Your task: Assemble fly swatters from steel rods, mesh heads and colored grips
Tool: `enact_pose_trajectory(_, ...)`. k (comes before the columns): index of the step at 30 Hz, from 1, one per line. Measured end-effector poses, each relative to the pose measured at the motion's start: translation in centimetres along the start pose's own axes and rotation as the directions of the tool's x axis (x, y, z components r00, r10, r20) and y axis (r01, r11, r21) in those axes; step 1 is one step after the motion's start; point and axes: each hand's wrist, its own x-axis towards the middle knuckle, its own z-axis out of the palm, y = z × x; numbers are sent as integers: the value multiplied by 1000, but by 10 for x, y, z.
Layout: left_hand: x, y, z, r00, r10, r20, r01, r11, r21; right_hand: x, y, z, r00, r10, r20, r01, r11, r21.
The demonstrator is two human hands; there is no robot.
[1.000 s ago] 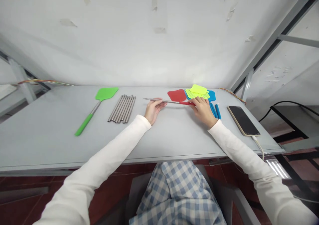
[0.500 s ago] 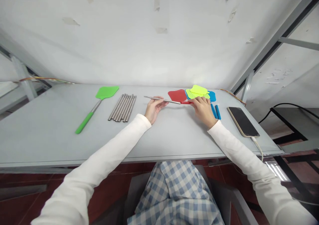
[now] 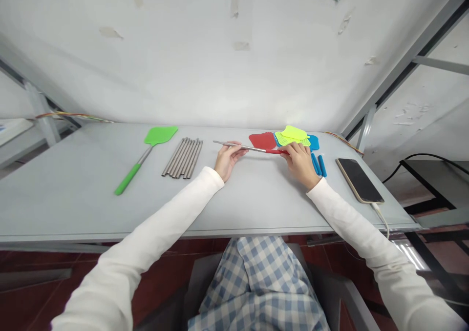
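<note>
A thin metal tube (image 3: 255, 149) lies across both hands, above the table. My left hand (image 3: 227, 161) is closed around its left part, with the narrow tip sticking out past the fingers. On the tube's right end sits a red handle sleeve (image 3: 273, 151), and my right hand (image 3: 299, 164) is closed on it, hiding its far end. Just behind the hands lie a red fly swatter head (image 3: 262, 140), a yellow-green swatter head (image 3: 295, 132) on top of others, and a blue swatter head (image 3: 314, 142). Blue handle sleeves (image 3: 321, 166) rest beside my right wrist.
Several metal tubes (image 3: 183, 159) lie side by side left of my hands. Farther left is a whole green fly swatter (image 3: 128, 178). A phone (image 3: 359, 180) with a white cable rests at the right of the grey table (image 3: 234, 209). A wall stands behind.
The view has shifted slightly. Both hands keep their hold on the tube and the red sleeve, in nearly the same pose.
</note>
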Motion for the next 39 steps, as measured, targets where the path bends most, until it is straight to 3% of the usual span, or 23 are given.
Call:
enact_pose_trajectory(19,-4,4,4,999,-37,26,39,998,-51,0,2,3,999,24,-45,-24,1000,0)
enact_pose_trajectory(26,-7,5,8,998,-61,9,61,996,-62,0,2,7,998,-19,-63,19,1000,0)
enact_pose_trajectory(39,-3,3,5,997,-74,-33,71,995,-71,-1,2,5,997,15,-73,-9,997,75)
